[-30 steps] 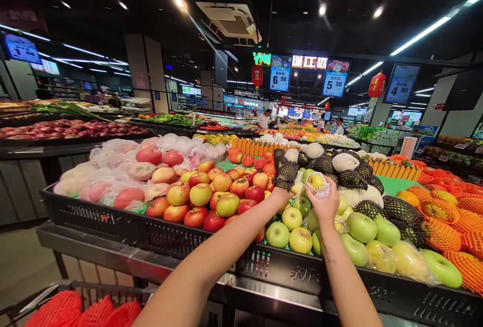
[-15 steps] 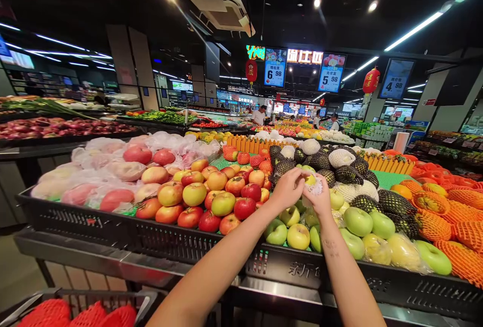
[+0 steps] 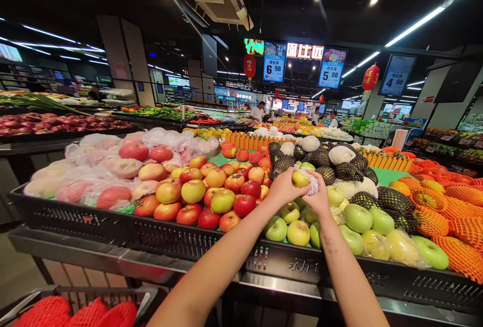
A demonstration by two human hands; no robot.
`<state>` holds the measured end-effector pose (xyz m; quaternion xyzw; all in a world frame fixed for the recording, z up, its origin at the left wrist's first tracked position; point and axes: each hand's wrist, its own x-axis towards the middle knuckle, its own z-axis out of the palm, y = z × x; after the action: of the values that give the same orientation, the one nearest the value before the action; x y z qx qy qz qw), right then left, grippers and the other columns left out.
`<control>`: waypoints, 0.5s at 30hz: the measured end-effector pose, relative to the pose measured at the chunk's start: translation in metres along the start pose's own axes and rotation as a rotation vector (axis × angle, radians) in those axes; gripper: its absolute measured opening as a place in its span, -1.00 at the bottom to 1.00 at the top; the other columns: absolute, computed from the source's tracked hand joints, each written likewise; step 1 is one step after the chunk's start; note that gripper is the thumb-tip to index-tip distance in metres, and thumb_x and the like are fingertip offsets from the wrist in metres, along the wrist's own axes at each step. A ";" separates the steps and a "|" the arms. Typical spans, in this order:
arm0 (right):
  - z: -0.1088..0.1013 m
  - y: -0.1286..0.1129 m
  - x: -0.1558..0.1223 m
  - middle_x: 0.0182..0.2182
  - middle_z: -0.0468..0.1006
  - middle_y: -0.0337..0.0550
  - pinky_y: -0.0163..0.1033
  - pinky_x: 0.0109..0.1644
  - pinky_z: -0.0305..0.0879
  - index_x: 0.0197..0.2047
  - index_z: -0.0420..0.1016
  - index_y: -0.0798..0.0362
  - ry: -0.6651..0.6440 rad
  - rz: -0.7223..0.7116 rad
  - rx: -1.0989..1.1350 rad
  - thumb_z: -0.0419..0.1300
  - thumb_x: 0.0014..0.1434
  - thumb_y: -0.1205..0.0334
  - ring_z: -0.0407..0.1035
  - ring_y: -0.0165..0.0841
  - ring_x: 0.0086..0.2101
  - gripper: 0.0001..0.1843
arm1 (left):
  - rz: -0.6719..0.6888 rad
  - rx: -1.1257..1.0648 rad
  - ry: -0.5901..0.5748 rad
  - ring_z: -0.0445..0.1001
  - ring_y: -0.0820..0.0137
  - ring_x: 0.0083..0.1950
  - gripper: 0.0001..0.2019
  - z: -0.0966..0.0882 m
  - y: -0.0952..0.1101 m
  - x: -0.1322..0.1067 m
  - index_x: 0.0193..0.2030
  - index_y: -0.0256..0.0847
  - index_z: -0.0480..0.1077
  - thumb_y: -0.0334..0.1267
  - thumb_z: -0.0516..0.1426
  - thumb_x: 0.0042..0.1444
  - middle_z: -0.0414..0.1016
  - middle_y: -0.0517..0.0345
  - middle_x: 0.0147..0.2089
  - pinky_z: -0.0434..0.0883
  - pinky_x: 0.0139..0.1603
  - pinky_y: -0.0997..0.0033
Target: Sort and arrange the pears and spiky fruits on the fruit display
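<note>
Nearest to me, at the bottom left corner, red net bags [image 3: 75, 313] lie in a wire basket [image 3: 147, 297]. Past that runs the steel edge of the counter [image 3: 124, 261], carrying black slotted crates [image 3: 113, 226] of fruit.

Both my forearms reach out over the crate wall and meet above the green apples [image 3: 298, 232]. My left hand [image 3: 282, 189] has its grip closed around a yellow-green apple [image 3: 300, 178], cupping it from the left so it is lifted clear of the pile. My right hand [image 3: 320, 197] pinches the white foam net [image 3: 312, 183] that clings to the apple's right side. One hand steadies the fruit while the other has the sleeve, as I judge it, because the net hugs the skin.

To the left of my hands are red and yellow apples [image 3: 211, 193], then bagged fruit [image 3: 113, 166] in clear plastic. To the right are more green apples, black-netted fruit [image 3: 392, 201] and orange-netted fruit [image 3: 460, 226]. Loose fruit crowds just beneath my hands.

Farther back, a yellow picket divider [image 3: 252, 142] fences the display, price signs [image 3: 274, 62] hang overhead, and people in white [image 3: 258, 111] stand among distant stalls.
</note>
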<state>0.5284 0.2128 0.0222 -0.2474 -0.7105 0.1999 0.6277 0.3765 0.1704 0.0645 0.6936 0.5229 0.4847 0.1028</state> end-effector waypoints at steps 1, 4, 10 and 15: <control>0.000 -0.001 0.000 0.05 0.56 -0.01 0.03 0.20 0.39 0.09 0.45 -0.01 -0.011 0.002 0.003 0.42 -0.13 0.14 0.46 -0.13 0.02 -0.34 | -0.027 -0.015 -0.001 0.50 -0.10 -0.02 -0.45 0.000 -0.002 0.001 0.03 -0.23 0.41 -0.12 0.45 -0.06 0.53 -0.06 -0.10 0.42 0.04 -0.07; 0.002 -0.002 0.002 0.00 0.60 -0.02 0.08 0.22 0.37 0.01 0.52 0.02 0.013 0.027 0.058 0.52 -0.20 0.09 0.47 -0.11 0.02 -0.34 | -0.072 -0.129 -0.009 0.53 0.02 -0.02 -0.49 -0.001 -0.011 0.005 0.00 -0.21 0.43 -0.20 0.46 -0.07 0.56 0.00 -0.08 0.45 0.04 0.04; 0.001 0.014 0.007 -0.28 0.59 -0.10 0.05 0.05 0.42 -0.38 0.42 0.04 0.230 0.124 0.121 0.46 -0.10 -0.03 0.47 -0.21 -0.24 -0.59 | -0.089 -0.349 0.058 0.54 0.24 0.01 -0.51 -0.010 -0.030 0.013 0.05 -0.27 0.29 -0.22 0.38 0.08 0.52 -0.04 0.03 0.52 -0.01 0.33; -0.001 0.021 0.005 -0.21 0.61 -0.05 -0.02 0.07 0.36 -0.48 0.25 0.01 0.331 0.191 0.100 0.35 -0.14 0.12 0.47 -0.20 -0.16 -0.67 | -0.043 -0.216 0.148 0.43 0.10 0.16 -0.30 -0.036 -0.038 0.006 0.13 -0.21 0.24 -0.28 0.46 -0.11 0.41 -0.08 0.17 0.38 0.25 0.04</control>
<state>0.5311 0.2329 0.0141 -0.3117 -0.5601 0.2503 0.7257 0.3250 0.1783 0.0615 0.6293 0.4887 0.5857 0.1485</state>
